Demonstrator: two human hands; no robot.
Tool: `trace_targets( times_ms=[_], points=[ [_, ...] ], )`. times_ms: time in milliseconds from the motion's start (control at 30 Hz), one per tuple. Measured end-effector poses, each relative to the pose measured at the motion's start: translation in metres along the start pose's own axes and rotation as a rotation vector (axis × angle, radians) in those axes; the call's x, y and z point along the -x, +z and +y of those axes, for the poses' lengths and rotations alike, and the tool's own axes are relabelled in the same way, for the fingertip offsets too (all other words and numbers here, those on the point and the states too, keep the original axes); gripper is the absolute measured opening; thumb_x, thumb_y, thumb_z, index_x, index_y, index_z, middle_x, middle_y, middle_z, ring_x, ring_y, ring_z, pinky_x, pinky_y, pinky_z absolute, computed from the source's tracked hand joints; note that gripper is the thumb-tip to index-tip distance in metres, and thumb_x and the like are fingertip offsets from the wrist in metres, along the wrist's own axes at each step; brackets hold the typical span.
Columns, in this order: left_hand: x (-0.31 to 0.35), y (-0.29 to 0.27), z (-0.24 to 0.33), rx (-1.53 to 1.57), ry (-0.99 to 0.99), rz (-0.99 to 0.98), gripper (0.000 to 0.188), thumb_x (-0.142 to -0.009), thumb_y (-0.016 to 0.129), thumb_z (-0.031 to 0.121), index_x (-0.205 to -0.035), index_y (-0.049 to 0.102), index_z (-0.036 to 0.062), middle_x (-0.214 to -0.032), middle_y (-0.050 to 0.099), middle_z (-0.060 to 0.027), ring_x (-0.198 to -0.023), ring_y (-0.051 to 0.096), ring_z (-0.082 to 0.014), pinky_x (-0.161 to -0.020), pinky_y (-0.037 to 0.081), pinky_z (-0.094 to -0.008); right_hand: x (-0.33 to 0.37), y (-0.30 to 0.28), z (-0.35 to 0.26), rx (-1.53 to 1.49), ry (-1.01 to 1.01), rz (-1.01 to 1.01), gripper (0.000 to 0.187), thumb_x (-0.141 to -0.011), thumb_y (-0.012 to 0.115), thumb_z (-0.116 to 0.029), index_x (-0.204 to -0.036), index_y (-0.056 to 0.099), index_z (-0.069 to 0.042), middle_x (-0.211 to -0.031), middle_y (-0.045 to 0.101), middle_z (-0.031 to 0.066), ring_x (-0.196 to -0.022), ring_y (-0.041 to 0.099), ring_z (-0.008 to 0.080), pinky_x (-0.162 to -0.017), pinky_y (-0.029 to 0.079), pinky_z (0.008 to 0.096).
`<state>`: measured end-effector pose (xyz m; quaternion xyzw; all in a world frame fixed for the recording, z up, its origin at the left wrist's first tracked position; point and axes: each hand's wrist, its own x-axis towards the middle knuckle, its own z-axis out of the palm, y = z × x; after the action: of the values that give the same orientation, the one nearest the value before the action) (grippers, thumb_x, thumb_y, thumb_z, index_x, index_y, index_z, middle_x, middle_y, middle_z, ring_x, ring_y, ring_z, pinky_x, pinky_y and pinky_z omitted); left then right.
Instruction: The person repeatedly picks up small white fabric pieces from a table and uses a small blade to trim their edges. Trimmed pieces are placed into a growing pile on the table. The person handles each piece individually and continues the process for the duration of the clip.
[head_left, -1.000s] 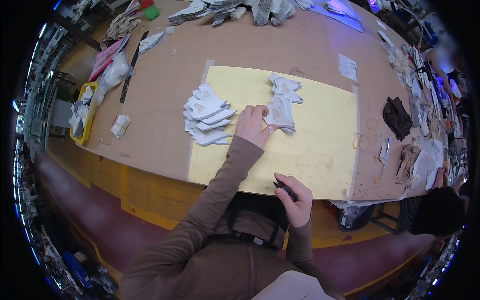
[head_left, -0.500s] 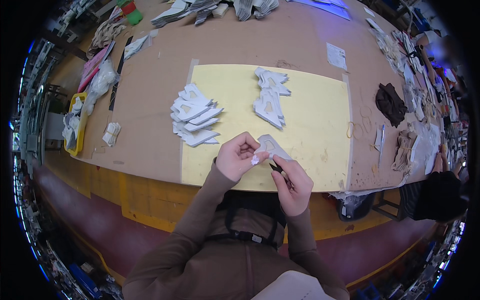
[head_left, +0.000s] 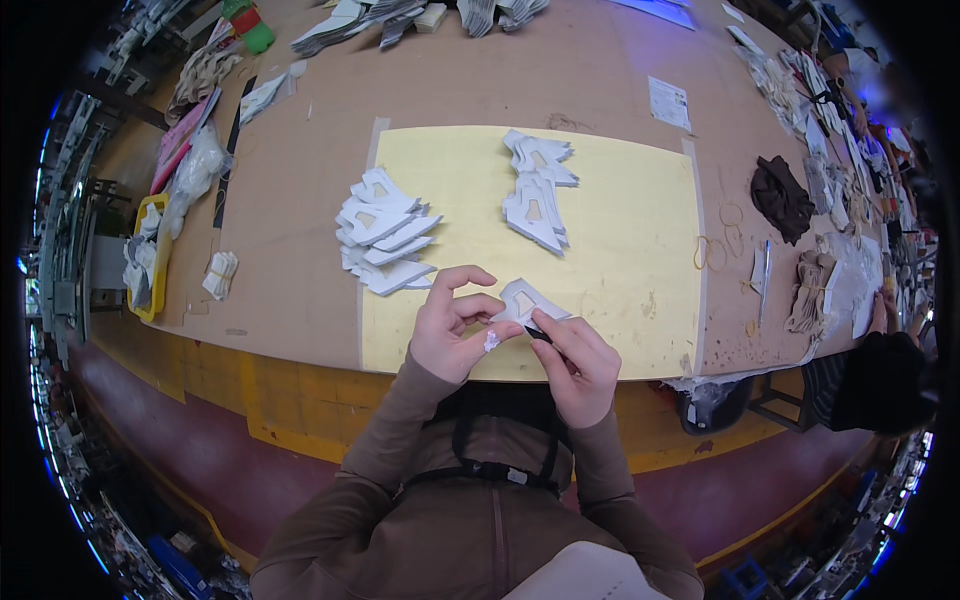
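Note:
A small white cut-out piece [head_left: 521,300] with an opening in its middle is between my hands, just above the yellow sheet's front part. My left hand [head_left: 447,328] has its index finger raised, while its thumb and middle finger close at the piece's left corner. White scraps [head_left: 491,341] cling to the left thumb. In my right hand [head_left: 585,370] is a small black pointed tool [head_left: 538,333]; its thumb and fingers pinch it at the piece's lower right edge. Its exact kind is hard to make out.
On the yellow sheet [head_left: 620,300] lie a fanned pile of white pieces [head_left: 380,235] and a smaller pile [head_left: 535,210]. A yellow basket [head_left: 158,270] stands left; a dark cloth [head_left: 780,200], rubber bands [head_left: 709,254] and a pen [head_left: 765,270] lie right. Another person [head_left: 880,385] is at far right.
My left index finger has lifted off and spread from the others, and the left hand has shifted slightly left. The piece has moved a little down and left with the black tool.

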<state>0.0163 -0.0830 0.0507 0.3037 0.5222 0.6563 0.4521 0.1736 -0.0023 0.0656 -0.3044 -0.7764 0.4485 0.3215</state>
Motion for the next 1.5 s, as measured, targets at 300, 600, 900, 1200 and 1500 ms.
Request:
trace_targets(
  times_ms=[300, 600, 900, 1200, 1500],
  points=[
    [0.006, 0.001, -0.008, -0.033, 0.122, 0.036, 0.050, -0.081, 0.073, -0.003, -0.117, 0.039, -0.0015, -0.096, 0.062, -0.0125, -0.092, 0.065, -0.0164, -0.082, 0.053, -0.0270, 0.004, 0.004, -0.005, -0.211, 0.122, 0.030, 0.032, -0.083, 0.067, 0.003, -0.115, 0.066, 0.001, -0.083, 0.061, 0.0071, -0.062, 0.048, 0.0088, -0.053, 0.038, 0.0219],
    [0.010, 0.009, -0.015, -0.137, 0.273, 0.108, 0.049, -0.078, 0.075, -0.006, -0.113, 0.042, -0.0014, -0.097, 0.059, -0.0112, -0.093, 0.065, -0.0160, -0.082, 0.054, -0.0275, 0.009, 0.017, -0.006, -0.185, 0.130, 0.143, 0.032, -0.084, 0.066, 0.002, -0.116, 0.065, 0.001, -0.079, 0.057, 0.0054, -0.060, 0.044, 0.0080, -0.051, 0.034, 0.0221],
    [0.013, 0.015, -0.011, -0.023, 0.166, 0.182, 0.059, -0.075, 0.072, -0.013, -0.116, 0.033, 0.0032, -0.092, 0.062, -0.0149, -0.091, 0.066, -0.0210, -0.084, 0.055, -0.0305, 0.005, 0.022, 0.001, 0.004, -0.149, 0.208, 0.036, -0.078, 0.070, 0.007, -0.113, 0.069, -0.002, -0.079, 0.058, 0.0094, -0.063, 0.055, 0.0135, -0.056, 0.044, 0.0246],
    [0.009, 0.017, -0.004, 0.078, 0.022, 0.200, 0.053, -0.079, 0.072, -0.008, -0.117, 0.036, 0.0029, -0.090, 0.064, -0.0131, -0.088, 0.065, -0.0155, -0.079, 0.053, -0.0260, 0.015, 0.023, 0.005, -0.692, 0.326, 0.163, 0.026, -0.086, 0.063, 0.006, -0.111, 0.067, 0.003, -0.087, 0.060, 0.0054, -0.061, 0.050, 0.0091, -0.052, 0.038, 0.0202],
    [0.001, 0.013, -0.012, 0.087, -0.054, 0.212, 0.051, -0.080, 0.075, -0.001, -0.117, 0.041, 0.0045, -0.085, 0.063, -0.0072, -0.081, 0.061, -0.0093, -0.073, 0.050, -0.0219, 0.015, 0.019, 0.006, -0.480, 0.042, -0.003, 0.028, -0.085, 0.063, 0.007, -0.112, 0.067, 0.002, -0.086, 0.060, 0.0056, -0.065, 0.053, 0.0095, -0.054, 0.040, 0.0208]
  ],
)
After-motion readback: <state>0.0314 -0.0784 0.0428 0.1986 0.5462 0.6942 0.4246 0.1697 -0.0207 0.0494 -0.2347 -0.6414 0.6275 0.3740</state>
